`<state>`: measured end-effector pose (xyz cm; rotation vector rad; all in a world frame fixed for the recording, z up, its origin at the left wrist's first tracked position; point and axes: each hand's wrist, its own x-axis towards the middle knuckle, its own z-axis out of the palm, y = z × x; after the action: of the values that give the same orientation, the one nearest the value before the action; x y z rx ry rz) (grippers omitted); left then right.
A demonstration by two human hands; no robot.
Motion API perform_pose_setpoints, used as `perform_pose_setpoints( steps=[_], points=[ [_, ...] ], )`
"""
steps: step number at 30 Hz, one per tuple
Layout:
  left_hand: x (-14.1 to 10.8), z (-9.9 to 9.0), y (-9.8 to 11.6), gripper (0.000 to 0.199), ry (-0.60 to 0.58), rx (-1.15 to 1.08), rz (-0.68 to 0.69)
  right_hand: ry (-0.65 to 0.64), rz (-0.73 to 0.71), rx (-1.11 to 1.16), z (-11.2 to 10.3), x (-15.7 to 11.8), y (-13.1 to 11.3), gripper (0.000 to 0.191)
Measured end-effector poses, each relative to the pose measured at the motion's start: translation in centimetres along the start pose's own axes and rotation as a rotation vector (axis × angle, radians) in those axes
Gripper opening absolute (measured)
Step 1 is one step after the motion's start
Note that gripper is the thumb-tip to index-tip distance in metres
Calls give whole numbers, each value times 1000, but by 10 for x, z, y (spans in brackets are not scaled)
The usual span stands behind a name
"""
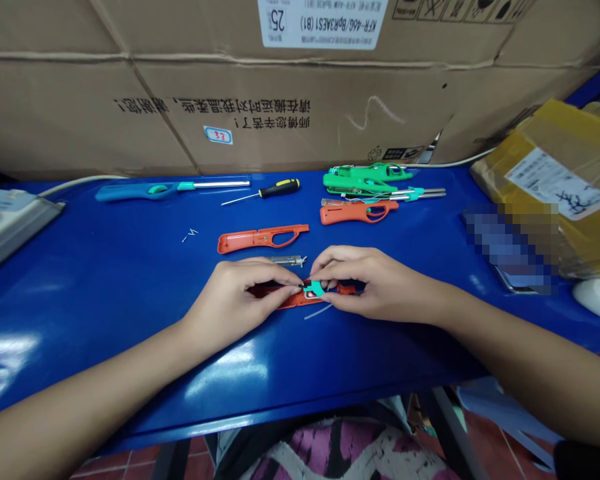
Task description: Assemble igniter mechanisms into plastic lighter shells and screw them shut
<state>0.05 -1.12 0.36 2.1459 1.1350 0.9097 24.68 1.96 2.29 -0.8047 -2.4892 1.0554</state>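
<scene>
My left hand [253, 288] pinches a small black part at one end of a teal trigger piece [314, 289]. Thumb and fingers of my right hand [360, 280] are closed on the teal piece from the other side. Beneath both hands lies an orange lighter half-shell [293, 300], partly covered by them. A thin pale tube [317, 312] sticks out below my right fingers. Just behind my left hand is a clear cylindrical fuel tank [287, 261]. Farther back rests the other orange half-shell [263, 238], its inner side up.
A yellow-black screwdriver [280, 188], several small screws [190, 235] and a blue lighter [173, 190] lie on the blue table. Green lighters [367, 180] and an orange lighter [359, 212] are at back right. Cardboard [230, 80] walls the rear; a taped box [555, 187] stands right.
</scene>
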Motion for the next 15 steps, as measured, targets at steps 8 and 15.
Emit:
perform_pose_setpoints(
  steps=[8,15],
  points=[
    [1,0,4,9,-13,-3,21,-2,-30,-43,-1,1,-1,24],
    [-1,-1,5,6,-1,-4,11,-27,-29,-61,-3,-1,-3,22]
  ],
)
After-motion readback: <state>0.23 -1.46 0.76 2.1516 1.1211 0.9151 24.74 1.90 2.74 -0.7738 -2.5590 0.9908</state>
